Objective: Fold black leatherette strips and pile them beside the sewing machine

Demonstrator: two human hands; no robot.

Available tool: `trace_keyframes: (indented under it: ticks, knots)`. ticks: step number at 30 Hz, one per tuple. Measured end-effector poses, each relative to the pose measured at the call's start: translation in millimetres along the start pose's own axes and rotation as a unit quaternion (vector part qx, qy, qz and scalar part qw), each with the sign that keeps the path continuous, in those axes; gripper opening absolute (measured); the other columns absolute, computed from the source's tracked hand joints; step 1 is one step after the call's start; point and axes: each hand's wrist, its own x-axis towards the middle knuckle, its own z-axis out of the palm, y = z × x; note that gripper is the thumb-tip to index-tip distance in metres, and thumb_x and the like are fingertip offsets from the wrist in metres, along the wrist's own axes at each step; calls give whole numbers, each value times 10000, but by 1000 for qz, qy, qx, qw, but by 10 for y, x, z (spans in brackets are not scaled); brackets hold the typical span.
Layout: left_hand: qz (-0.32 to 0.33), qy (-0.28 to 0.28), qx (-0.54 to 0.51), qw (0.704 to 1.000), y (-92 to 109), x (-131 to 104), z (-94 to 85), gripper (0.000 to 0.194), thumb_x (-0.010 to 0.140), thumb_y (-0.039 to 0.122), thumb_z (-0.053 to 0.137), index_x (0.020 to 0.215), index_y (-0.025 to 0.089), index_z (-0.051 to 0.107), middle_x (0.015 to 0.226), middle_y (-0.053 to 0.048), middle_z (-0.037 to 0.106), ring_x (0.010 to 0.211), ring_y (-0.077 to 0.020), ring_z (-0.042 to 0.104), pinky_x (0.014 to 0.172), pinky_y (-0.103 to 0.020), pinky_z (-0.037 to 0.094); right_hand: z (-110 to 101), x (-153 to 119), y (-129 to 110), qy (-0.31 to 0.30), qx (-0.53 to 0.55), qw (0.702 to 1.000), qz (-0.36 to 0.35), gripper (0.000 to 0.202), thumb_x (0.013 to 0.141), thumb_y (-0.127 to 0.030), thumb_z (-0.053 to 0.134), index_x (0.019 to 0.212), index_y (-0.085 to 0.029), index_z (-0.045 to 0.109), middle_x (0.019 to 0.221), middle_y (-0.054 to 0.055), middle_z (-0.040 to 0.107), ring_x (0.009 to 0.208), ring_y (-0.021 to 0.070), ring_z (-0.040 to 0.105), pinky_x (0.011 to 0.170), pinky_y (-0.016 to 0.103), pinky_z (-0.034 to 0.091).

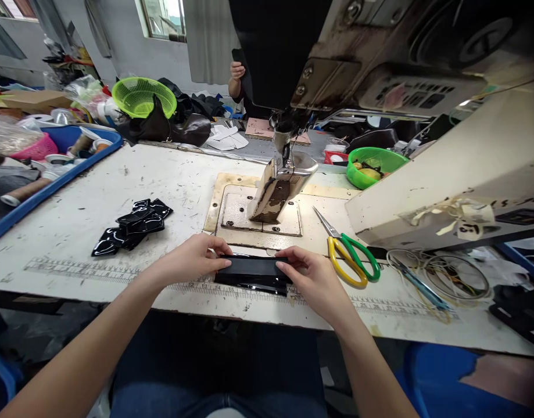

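Observation:
A black glossy strip point(253, 276) lies flat at the front of the white table, over the printed ruler. My left hand point(201, 257) pinches its left end between thumb and fingers. At the right end my right hand point(304, 273) grips it the same way. Just behind the strip rises the metal post of a sewing machine point(275, 191). Scissors point(348, 252) with one yellow and one green handle rest right of my right hand. A small pile of black glossy pieces point(138, 223) sits to the left of my left hand.
A blue tray point(61, 186) with thread spools stands at the far left. Behind are a yellow-green basket point(143, 97) and a green bowl point(373, 165). Coiled cords point(450, 276) lie at the right. The machine's head hangs above. Across the table, another person's hand point(237, 72) shows.

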Motion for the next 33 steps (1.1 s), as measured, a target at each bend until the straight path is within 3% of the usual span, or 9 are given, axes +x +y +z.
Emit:
trace_keyframes:
  ticks: [14,23,27,31,33]
  knots:
    - [-10,18,18,1000,-31,27,52,420,794,572,649,1024,222,681,542,40,530,501,-141,440,490,-249,307,36,2,3,21,1,1000,-9,180,839,-342,627,921,-204,708,789,18,690,753,182,638,701,295,498]
    - [-11,18,36,999,-73,32,56,497,785,653,630,1040,227,668,568,17,578,522,-151,456,494,-251,332,29,-24,-21,28,10,1000,-8,128,853,-286,629,915,-209,710,787,7,683,750,169,623,692,278,481]
    - [-10,46,51,998,-27,30,112,470,781,635,618,1014,227,648,578,14,582,547,-170,505,506,-256,369,-8,-12,3,22,18,1000,-7,190,887,-342,612,970,-202,710,772,8,671,725,167,614,657,268,465]
    - [-1,91,76,993,21,2,222,424,794,595,577,1005,229,611,571,15,580,544,-192,543,500,-269,387,-100,13,20,4,25,1000,-10,322,977,-425,473,956,-192,694,752,15,674,705,164,634,614,254,472]
    - [6,126,97,987,40,-26,289,394,798,570,561,999,234,598,581,12,586,534,-201,553,486,-275,384,-113,1,19,1,18,1000,-10,287,956,-423,519,979,-190,685,754,15,687,694,166,650,591,246,482]
